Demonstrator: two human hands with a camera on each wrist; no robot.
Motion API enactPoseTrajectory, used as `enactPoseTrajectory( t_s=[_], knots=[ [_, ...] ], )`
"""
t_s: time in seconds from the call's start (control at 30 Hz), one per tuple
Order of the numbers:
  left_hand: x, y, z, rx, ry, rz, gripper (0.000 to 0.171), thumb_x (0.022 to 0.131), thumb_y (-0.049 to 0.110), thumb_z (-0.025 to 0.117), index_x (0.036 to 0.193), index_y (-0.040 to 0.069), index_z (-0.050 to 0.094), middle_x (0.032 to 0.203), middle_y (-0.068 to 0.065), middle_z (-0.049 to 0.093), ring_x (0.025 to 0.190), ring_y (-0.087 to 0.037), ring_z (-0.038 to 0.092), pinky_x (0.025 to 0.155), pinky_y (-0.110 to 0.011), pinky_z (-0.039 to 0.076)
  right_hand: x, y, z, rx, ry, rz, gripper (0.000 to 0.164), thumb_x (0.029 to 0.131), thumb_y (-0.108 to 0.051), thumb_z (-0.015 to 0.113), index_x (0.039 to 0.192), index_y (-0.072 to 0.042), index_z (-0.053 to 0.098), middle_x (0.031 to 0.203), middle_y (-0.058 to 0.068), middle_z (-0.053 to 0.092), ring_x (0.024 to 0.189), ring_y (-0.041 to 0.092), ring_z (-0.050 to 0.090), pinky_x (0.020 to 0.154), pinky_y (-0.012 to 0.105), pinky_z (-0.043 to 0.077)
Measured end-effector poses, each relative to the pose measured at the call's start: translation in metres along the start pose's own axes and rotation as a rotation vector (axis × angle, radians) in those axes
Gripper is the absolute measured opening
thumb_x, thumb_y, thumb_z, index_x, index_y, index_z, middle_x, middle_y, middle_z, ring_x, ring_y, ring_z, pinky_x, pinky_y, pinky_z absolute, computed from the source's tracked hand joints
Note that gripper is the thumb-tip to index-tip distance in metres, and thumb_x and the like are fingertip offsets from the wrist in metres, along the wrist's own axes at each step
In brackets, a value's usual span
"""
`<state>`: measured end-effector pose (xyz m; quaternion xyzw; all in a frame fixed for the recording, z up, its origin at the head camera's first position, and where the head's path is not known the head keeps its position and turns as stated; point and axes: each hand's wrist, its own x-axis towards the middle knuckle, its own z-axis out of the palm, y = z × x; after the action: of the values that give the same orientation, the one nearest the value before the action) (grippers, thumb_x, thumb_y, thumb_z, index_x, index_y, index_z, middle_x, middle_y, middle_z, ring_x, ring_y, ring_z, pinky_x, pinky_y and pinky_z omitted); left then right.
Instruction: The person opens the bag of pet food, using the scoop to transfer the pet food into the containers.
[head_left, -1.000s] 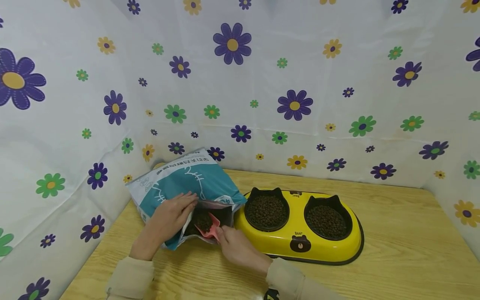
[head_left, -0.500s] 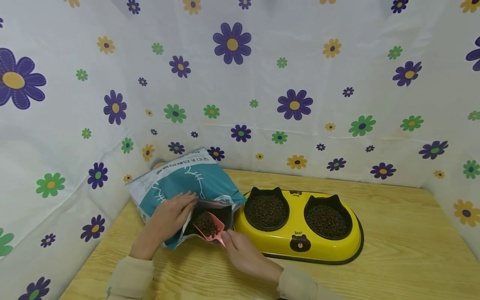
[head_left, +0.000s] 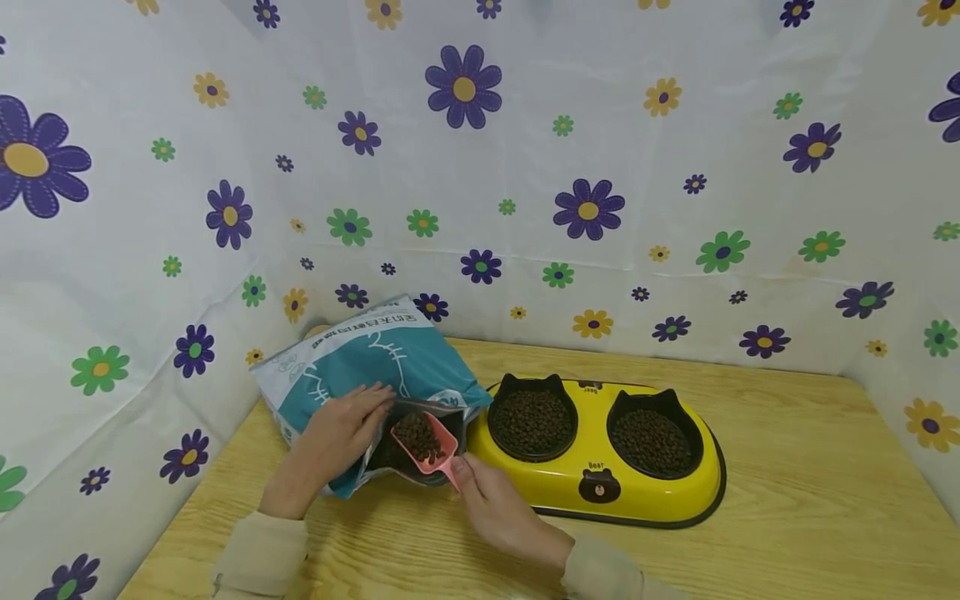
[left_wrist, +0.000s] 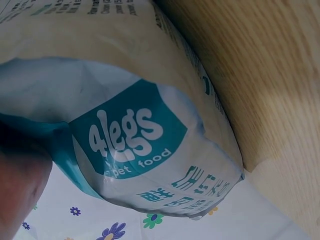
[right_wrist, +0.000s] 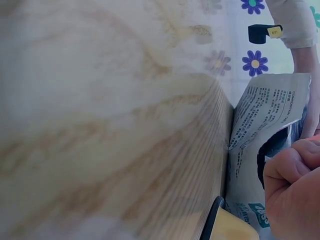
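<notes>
A teal and white pet food bag (head_left: 427,354) lies on its side, its mouth facing the person. My left hand (head_left: 337,437) rests on the bag beside the mouth, fingers extended over its upper face; its thumb is hidden. In the left wrist view, part of that hand (left_wrist: 22,192) shows beside the bag's printed side (left_wrist: 135,135). With my right hand (head_left: 506,508) I grip the handle of a pink scoop (head_left: 448,442), heaped with brown kibble (head_left: 416,435), at the mouth. In the right wrist view, the right hand's fingers (right_wrist: 295,175) are curled.
Right of the bag stands a yellow double feeder (head_left: 596,450). Its two black cat-eared bowls, the left one (head_left: 531,454) and the right one (head_left: 663,475), both hold kibble. The wooden table (head_left: 810,500) meets a flower-printed cloth (head_left: 525,167) behind and at the sides.
The scoop has risen out of the bag's depth toward its mouth, its kibble load now plainly visible. My right hand has shifted slightly right. My left hand and the bag have stayed still.
</notes>
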<state>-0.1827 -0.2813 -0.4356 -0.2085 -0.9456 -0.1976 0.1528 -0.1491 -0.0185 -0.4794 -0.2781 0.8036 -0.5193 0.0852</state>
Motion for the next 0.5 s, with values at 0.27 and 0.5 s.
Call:
enactPoseTrajectory(
  t_s=[0.27, 0.5],
  knots=[
    [0.0, 0.0, 0.0, -0.007, 0.004, 0.002, 0.028, 0.104, 0.011, 0.059, 0.127, 0.001, 0.072, 0.132, -0.02, 0.069, 0.126, -0.041, 0.064, 0.107, -0.055, 0.051, -0.002, 0.002, -0.006, -0.004, 0.068, -0.024, 0.042, 0.114, -0.029, 0.035, 0.094, 0.0, 0.058, 0.073, -0.005, 0.044, 0.062, 0.0, 0.037, 0.058, 0.016, 0.033],
    [-0.001, -0.001, 0.002, -0.011, 0.011, 0.001, 0.028, 0.104, 0.01, 0.059, 0.126, 0.001, 0.072, 0.132, -0.019, 0.069, 0.127, -0.04, 0.064, 0.108, -0.054, 0.051, -0.005, 0.004, -0.011, -0.016, 0.096, -0.026, 0.041, 0.114, -0.026, 0.035, 0.093, 0.0, 0.058, 0.07, -0.006, 0.042, 0.059, -0.001, 0.035, 0.058, 0.016, 0.033]
  ],
)
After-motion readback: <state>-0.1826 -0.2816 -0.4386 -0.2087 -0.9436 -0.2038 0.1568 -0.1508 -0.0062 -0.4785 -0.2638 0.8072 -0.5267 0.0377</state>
